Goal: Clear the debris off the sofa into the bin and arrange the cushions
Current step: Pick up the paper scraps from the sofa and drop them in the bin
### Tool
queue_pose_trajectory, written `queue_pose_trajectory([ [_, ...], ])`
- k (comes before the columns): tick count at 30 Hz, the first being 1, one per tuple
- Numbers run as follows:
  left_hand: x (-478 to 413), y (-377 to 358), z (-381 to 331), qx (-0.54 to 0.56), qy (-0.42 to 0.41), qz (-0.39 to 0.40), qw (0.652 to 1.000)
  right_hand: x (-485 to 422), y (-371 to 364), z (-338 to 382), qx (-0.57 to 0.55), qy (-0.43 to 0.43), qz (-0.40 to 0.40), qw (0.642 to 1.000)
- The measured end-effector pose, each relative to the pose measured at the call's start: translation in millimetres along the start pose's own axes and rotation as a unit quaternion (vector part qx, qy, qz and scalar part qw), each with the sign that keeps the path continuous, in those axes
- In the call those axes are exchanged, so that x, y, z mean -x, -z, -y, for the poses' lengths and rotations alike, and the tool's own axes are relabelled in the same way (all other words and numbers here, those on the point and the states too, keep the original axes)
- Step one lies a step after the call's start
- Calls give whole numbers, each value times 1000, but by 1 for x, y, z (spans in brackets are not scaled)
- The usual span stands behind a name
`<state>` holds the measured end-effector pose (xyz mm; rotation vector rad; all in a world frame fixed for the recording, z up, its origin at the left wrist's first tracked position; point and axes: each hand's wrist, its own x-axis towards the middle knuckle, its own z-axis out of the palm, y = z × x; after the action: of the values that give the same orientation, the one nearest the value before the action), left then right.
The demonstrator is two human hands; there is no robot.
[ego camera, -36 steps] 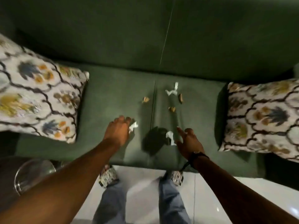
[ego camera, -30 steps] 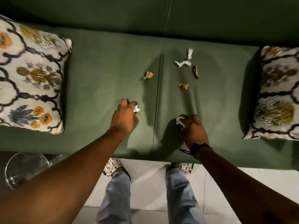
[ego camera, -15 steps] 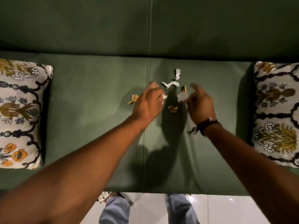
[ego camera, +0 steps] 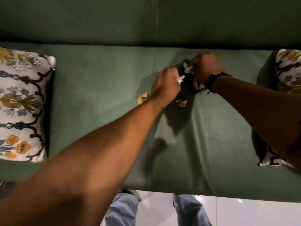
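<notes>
Both my hands reach over the green sofa seat (ego camera: pixel 97 88), right of its middle seam. My left hand (ego camera: pixel 164 86) is closed around a white paper scrap (ego camera: pixel 180 78) that pokes out by the knuckles. Just beyond it, my right hand (ego camera: pixel 206 67), with a dark wristband, is closed on more white paper scraps (ego camera: pixel 187 68). Three tan crumpled scraps lie loose on the seat: one (ego camera: pixel 142 98) left of my left wrist, one (ego camera: pixel 181 103) below the hands, one (ego camera: pixel 196 83) partly hidden under my right wrist. No bin is in view.
A floral cushion (ego camera: pixel 19 103) lies flat at the sofa's left end and another (ego camera: pixel 288 69) at the right end, partly behind my right forearm. The sofa backrest (ego camera: pixel 146 18) rises behind. White floor tiles (ego camera: pixel 244 212) and my legs show below the seat's front edge.
Both hands picked up white scraps near the seat's front edge, then moved to the debris farther back. My right hand has since closed on the white scraps lying there.
</notes>
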<state>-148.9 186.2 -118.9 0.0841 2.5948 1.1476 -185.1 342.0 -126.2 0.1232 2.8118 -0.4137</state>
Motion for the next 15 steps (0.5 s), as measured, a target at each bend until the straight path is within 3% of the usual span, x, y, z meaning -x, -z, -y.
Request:
queue_pose_trajectory([
  [3,34,29,3,99,51,-122,986,40,7,27,-71,16,-69,995],
  [7,115,95,47,203,119,-243,941,129,-7,111,-199,73,-131,969],
  [10,200,144,104,225,184,-309,906,203,-54,200,-254,105,-61,960],
  [15,339,211,257,253,369,-414,793,302,-166,375,-297,186,133,927],
])
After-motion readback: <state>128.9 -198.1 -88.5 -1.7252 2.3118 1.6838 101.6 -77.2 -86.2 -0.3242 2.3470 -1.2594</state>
